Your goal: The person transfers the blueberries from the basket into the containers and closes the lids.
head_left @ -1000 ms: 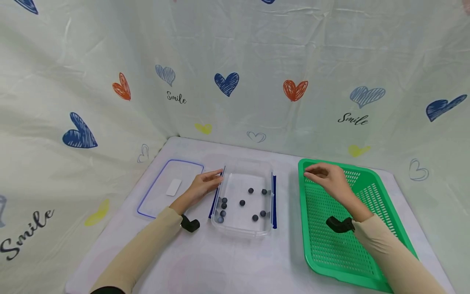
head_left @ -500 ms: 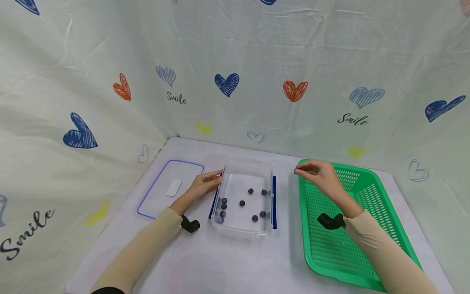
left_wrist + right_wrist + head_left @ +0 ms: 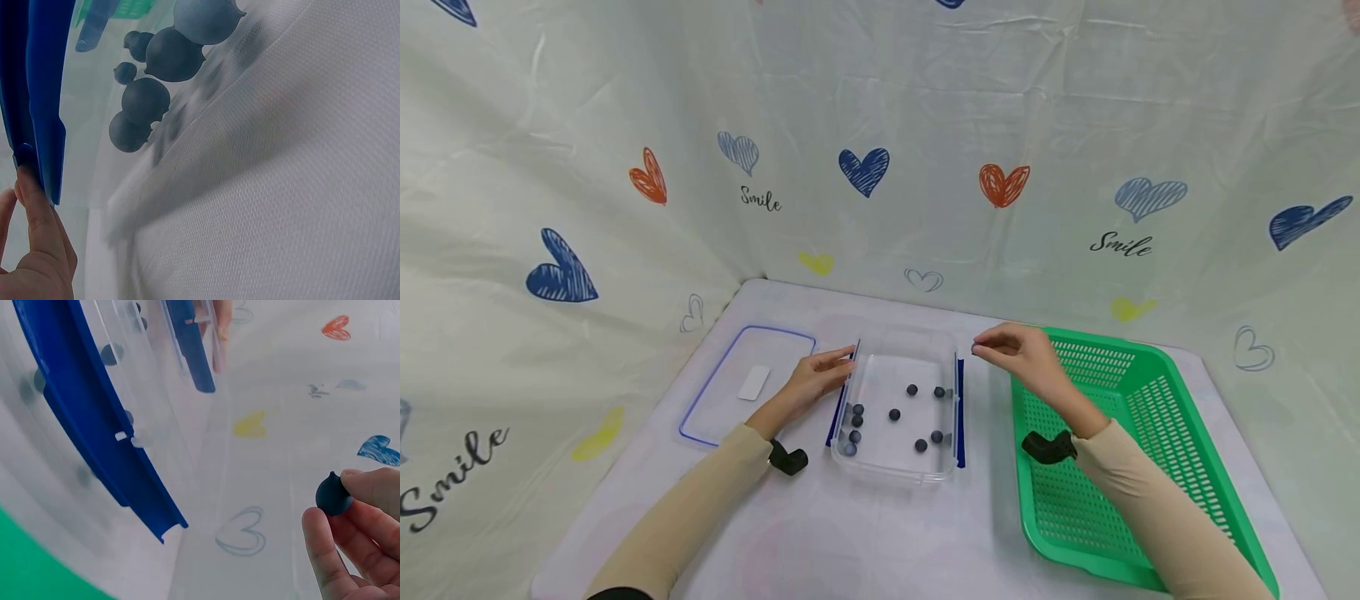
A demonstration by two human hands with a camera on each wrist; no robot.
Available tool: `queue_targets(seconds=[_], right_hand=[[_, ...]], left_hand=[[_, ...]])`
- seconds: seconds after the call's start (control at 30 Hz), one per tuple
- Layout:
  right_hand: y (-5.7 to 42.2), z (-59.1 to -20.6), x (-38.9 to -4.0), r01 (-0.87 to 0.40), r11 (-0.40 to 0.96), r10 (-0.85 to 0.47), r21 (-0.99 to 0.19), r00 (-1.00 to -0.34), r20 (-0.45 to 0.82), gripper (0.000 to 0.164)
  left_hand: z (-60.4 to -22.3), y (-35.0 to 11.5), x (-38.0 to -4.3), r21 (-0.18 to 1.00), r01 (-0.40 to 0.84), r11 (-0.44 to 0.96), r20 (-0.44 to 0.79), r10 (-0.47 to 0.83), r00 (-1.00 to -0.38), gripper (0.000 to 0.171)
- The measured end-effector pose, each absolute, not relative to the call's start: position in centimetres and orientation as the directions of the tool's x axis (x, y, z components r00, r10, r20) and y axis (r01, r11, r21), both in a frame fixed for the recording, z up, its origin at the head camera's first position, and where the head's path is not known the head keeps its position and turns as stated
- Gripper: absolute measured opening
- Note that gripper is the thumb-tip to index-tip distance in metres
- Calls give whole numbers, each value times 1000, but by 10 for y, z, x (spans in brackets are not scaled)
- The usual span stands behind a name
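Observation:
A clear plastic box (image 3: 891,471) with blue side latches (image 3: 962,412) stands mid-table, several dark blueberries (image 3: 895,414) on its floor. Some lie along its left wall, the others spread to the right. My left hand (image 3: 815,385) rests against that left wall; in the left wrist view its nearly straight fingers (image 3: 40,219) touch the end of a blue latch (image 3: 47,100). Just right of the box's far right corner, above the table, my right hand (image 3: 1017,354) pinches one blueberry (image 3: 334,495) between thumb and fingertips. Its small crown points up in the right wrist view.
A green perforated basket (image 3: 1028,521) stands at right, under my right forearm. Left of the box, a clear lid with a blue rim (image 3: 718,375) lies flat, with a white rectangle (image 3: 754,382) on it. A heart-printed curtain (image 3: 925,225) hangs behind the table.
My right hand has moved left from over the green basket toward the box, carrying the blueberry. The left hand and the blueberries in the box have stayed in place.

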State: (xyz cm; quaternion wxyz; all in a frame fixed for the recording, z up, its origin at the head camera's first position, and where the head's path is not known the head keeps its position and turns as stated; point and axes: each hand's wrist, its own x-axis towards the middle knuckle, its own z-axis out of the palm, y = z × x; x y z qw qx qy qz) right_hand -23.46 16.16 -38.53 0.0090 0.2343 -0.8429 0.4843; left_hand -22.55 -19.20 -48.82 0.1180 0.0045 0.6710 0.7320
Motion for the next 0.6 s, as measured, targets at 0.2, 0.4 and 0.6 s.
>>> queue_targets(seconds=[0.2, 0.4, 0.6], right_hand=[[147, -388, -234, -405, 408, -417, -818, -880, 228, 23], [135, -392, -235, -411, 398, -442, -821, -869, 221, 21], [125, -399, -234, -424, 377, -474, -823, -852, 222, 19]], left_hand=[[-489, -192, -226, 984, -163, -70, -147, 185, -972, 55], [-489, -192, -226, 984, -166, -71, -151, 184, -971, 55], [-488, -191, -226, 984, -170, -61, -157, 179, -971, 56]])
